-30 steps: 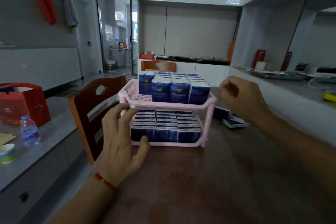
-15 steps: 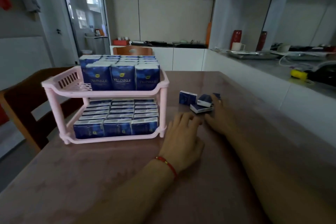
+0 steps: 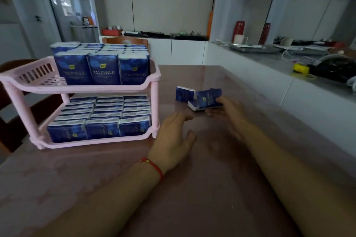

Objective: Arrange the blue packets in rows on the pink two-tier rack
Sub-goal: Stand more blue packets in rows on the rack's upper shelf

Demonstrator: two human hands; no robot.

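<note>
The pink two-tier rack (image 3: 152, 78) stands on the left of the brown table (image 3: 192, 198). Rows of blue packets (image 3: 104, 70) stand upright on its top tier, and more blue packets (image 3: 102, 128) fill the bottom tier. To the right of the rack lie a few loose packets: one upright (image 3: 184, 93) and one flat (image 3: 193, 105). My right hand (image 3: 226, 110) grips a tilted blue packet (image 3: 208, 98) above the flat one. My left hand (image 3: 173, 140) rests open on the table, beside the rack's right leg.
A white counter (image 3: 269, 75) runs along the table's right side, carrying a yellow object (image 3: 300, 67), cables, a tray and red vases (image 3: 239, 29). Brown chairs stand behind (image 3: 125, 40) and to the left (image 3: 11, 106) of the rack.
Both hands have left the rack and gone right to the loose packets. My right hand has taken hold of one packet and tilted it up. The view has swung right.
</note>
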